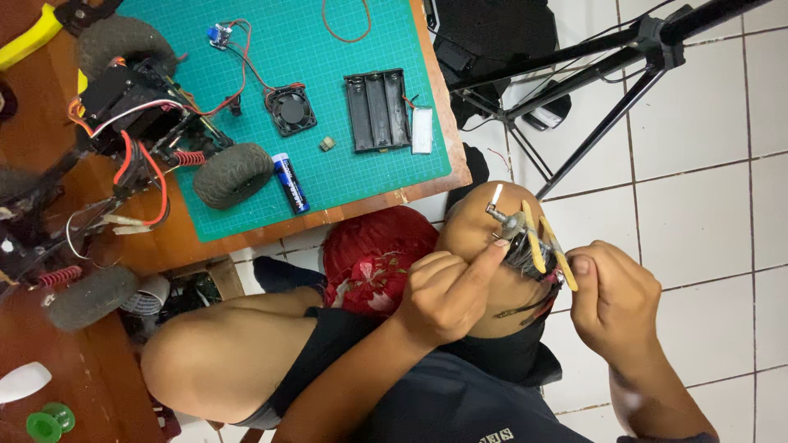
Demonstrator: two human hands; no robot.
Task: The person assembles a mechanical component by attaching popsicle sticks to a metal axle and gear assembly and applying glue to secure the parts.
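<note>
My left hand (447,291) grips a small metal motor (513,230) with a short shaft, index finger stretched along its body. My right hand (611,299) pinches yellow tweezers (546,242) whose tips reach across the motor, above my raised knee. Thin black and red wires (533,305) hang from the motor between both hands. On the green cutting mat (361,176) lie a blue battery (290,183), a black battery holder (377,109), a small black fan (290,109) and a tiny brown part (327,143).
A stripped model car chassis (139,115) with big tyres and red springs sits at the mat's left edge on the wooden table (33,123). A black tripod (591,74) stands on the white tiled floor. A red cushion (373,254) lies below the table.
</note>
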